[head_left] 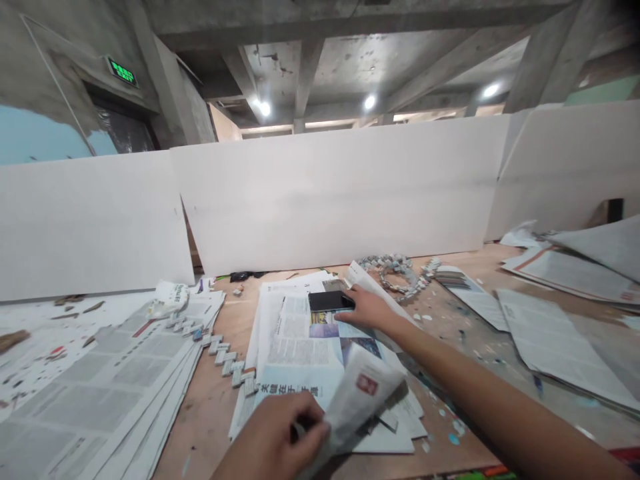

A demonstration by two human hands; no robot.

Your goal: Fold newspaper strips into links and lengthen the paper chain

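Note:
My left hand, at the bottom centre, is closed on a folded newspaper sheet that is raised and slightly blurred. Farther forward, my right hand has its thumb and fingers at the right end of a black phone. The phone lies flat on a stack of newspapers in the middle of the table. A zigzag chain of folded paper pieces runs along the left side of that stack. Behind my right hand is a coiled chain of folded paper.
Spread newspapers lie at the left, with a crumpled white bag on them. More newspaper sheets are at the right. White panels stand along the table's back edge. Small scraps dot the wooden tabletop.

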